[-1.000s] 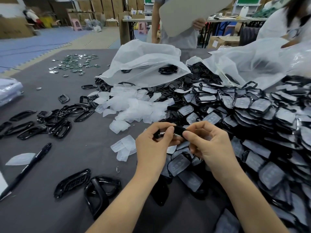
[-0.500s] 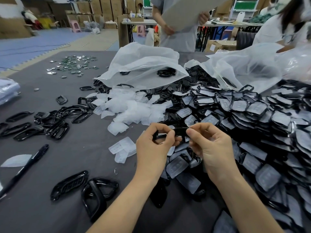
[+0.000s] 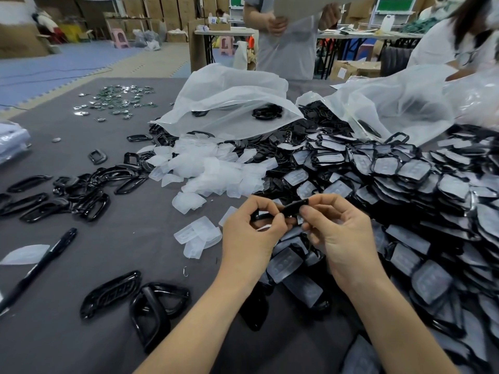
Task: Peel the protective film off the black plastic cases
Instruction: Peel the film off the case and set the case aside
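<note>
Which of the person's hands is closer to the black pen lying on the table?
Left. The pen lies off to the left of the left hand; the right hand sits farther away, beyond the left hand. Both grip one black case.

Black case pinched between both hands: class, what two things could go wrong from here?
The left hand and right hand pinch the black case in mid-air; it might slip into the unpeeled heap below. Loose peeled films lie against that heap and could mix back in.

Left hand point(image 3: 249, 233) and right hand point(image 3: 341, 236) close together, fingers curled, pinching
</note>
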